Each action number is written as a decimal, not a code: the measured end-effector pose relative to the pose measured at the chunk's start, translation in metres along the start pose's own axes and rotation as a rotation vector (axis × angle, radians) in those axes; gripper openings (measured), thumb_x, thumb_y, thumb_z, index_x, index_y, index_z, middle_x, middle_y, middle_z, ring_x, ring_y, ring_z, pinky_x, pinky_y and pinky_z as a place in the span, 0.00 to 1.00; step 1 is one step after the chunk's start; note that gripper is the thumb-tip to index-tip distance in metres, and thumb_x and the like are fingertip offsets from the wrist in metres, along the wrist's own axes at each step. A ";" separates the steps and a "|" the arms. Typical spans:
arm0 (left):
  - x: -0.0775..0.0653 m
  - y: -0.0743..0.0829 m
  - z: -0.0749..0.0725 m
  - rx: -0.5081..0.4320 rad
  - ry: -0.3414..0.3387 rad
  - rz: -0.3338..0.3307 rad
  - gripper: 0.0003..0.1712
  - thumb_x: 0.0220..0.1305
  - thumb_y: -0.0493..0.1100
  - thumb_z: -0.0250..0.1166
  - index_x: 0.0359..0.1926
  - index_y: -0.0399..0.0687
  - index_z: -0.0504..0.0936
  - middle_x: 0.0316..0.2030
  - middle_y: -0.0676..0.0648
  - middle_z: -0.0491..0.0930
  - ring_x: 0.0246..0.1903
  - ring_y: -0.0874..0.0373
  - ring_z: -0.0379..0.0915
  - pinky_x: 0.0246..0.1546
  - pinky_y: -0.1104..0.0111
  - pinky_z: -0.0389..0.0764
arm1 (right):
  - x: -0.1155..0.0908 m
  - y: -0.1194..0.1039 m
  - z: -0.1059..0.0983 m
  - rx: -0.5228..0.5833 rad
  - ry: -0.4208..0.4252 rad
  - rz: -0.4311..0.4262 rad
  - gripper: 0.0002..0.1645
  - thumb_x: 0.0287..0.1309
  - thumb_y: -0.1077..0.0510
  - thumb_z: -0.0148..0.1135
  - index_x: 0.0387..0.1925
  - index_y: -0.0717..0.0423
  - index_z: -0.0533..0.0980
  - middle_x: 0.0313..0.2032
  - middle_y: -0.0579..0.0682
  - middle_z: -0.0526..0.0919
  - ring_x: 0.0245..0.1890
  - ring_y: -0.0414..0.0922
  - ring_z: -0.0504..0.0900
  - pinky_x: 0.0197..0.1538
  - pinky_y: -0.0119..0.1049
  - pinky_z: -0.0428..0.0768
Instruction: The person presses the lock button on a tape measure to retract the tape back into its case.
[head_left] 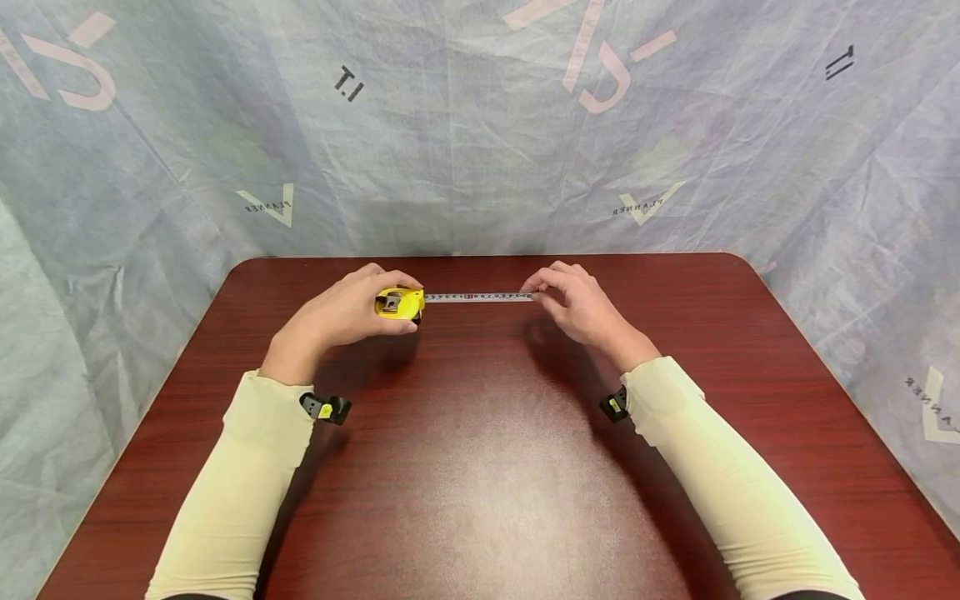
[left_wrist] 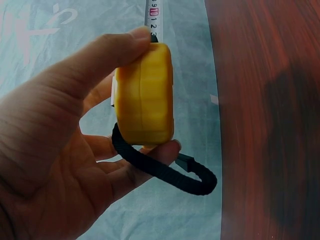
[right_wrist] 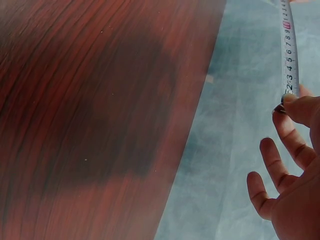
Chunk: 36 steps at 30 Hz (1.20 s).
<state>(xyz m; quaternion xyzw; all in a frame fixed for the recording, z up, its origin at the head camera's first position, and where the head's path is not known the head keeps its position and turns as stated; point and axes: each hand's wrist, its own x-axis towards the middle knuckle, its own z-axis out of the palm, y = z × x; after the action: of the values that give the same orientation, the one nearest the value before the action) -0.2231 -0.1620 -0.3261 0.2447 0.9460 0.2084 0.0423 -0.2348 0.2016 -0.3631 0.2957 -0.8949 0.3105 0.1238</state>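
Observation:
My left hand (head_left: 337, 312) grips the yellow case of a tape measure (head_left: 405, 305) between thumb and fingers, above the far half of the table. From the case a white blade (head_left: 480, 297) with black numbers runs straight across to the right. My right hand (head_left: 581, 308) pinches the blade's end between thumb and forefinger; in the right wrist view its other fingers (right_wrist: 272, 157) are spread apart. A black wrist strap (left_wrist: 165, 172) loops from the case in the left wrist view. Past the red ten mark, the blade reads about thirteen at the case.
Both hands are over a dark red wood-grain table (head_left: 480, 467) with rounded far corners. Pale grey printed cloth (head_left: 450, 133) hangs behind it and at both sides. Each wrist wears a small black camera mount (head_left: 326, 408) by a cream sleeve (head_left: 247, 483).

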 end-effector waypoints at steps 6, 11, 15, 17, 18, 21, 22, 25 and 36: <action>0.001 0.003 0.000 -0.008 -0.002 0.003 0.34 0.57 0.56 0.79 0.64 0.61 0.79 0.50 0.45 0.74 0.47 0.50 0.70 0.50 0.54 0.72 | 0.001 -0.001 0.002 0.003 -0.001 -0.003 0.10 0.65 0.66 0.67 0.43 0.49 0.85 0.40 0.47 0.82 0.46 0.51 0.74 0.49 0.52 0.68; 0.002 0.005 0.001 -0.013 -0.007 0.004 0.34 0.57 0.56 0.78 0.64 0.61 0.79 0.50 0.46 0.74 0.47 0.50 0.70 0.50 0.54 0.72 | 0.002 -0.002 0.003 0.001 -0.006 0.001 0.11 0.66 0.66 0.67 0.43 0.47 0.85 0.40 0.46 0.81 0.46 0.51 0.74 0.50 0.53 0.67; 0.003 0.006 0.001 -0.013 -0.007 0.000 0.34 0.57 0.57 0.78 0.64 0.62 0.79 0.51 0.45 0.74 0.47 0.50 0.71 0.50 0.53 0.73 | 0.002 -0.004 0.004 0.004 -0.006 0.004 0.11 0.66 0.66 0.67 0.43 0.47 0.85 0.40 0.46 0.81 0.47 0.52 0.74 0.50 0.53 0.67; 0.003 0.006 0.002 -0.011 -0.006 0.001 0.34 0.57 0.57 0.78 0.64 0.62 0.79 0.51 0.45 0.74 0.47 0.49 0.71 0.50 0.53 0.73 | 0.002 -0.004 0.005 0.006 -0.008 0.006 0.10 0.66 0.66 0.67 0.43 0.48 0.85 0.40 0.46 0.81 0.47 0.51 0.74 0.50 0.53 0.67; 0.004 0.006 0.002 -0.010 -0.005 0.002 0.34 0.57 0.57 0.78 0.64 0.62 0.79 0.50 0.45 0.74 0.47 0.49 0.71 0.50 0.53 0.73 | 0.003 -0.005 0.005 0.009 -0.009 0.006 0.10 0.66 0.66 0.67 0.43 0.49 0.85 0.40 0.46 0.81 0.47 0.52 0.74 0.50 0.53 0.67; 0.005 0.006 0.003 -0.010 0.000 0.008 0.34 0.57 0.57 0.78 0.64 0.62 0.79 0.50 0.45 0.74 0.47 0.50 0.71 0.50 0.54 0.73 | 0.003 -0.005 0.006 0.014 -0.011 0.003 0.10 0.66 0.66 0.67 0.44 0.50 0.85 0.40 0.47 0.82 0.47 0.52 0.74 0.50 0.53 0.67; 0.005 0.007 0.003 -0.010 0.002 0.010 0.34 0.57 0.57 0.78 0.64 0.62 0.79 0.50 0.45 0.74 0.47 0.50 0.71 0.50 0.54 0.73 | 0.004 -0.006 0.007 0.016 -0.011 0.003 0.10 0.66 0.66 0.67 0.44 0.49 0.85 0.40 0.47 0.82 0.48 0.52 0.74 0.51 0.53 0.67; 0.006 0.007 0.004 -0.010 0.006 0.015 0.34 0.56 0.57 0.78 0.64 0.63 0.79 0.50 0.46 0.74 0.46 0.50 0.71 0.50 0.54 0.73 | 0.004 -0.006 0.008 0.019 -0.010 -0.002 0.10 0.66 0.66 0.67 0.44 0.48 0.85 0.40 0.46 0.81 0.48 0.55 0.75 0.50 0.53 0.67; 0.007 0.011 0.006 -0.011 0.006 0.018 0.34 0.56 0.57 0.78 0.63 0.63 0.79 0.50 0.46 0.74 0.47 0.50 0.71 0.50 0.54 0.73 | 0.005 -0.007 0.010 0.010 -0.012 0.006 0.10 0.66 0.66 0.67 0.44 0.49 0.85 0.41 0.46 0.81 0.48 0.53 0.74 0.51 0.54 0.67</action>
<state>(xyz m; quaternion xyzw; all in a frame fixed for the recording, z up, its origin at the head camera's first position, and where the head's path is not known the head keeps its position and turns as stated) -0.2232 -0.1476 -0.3269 0.2525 0.9427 0.2147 0.0390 -0.2347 0.1881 -0.3654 0.2956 -0.8949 0.3135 0.1159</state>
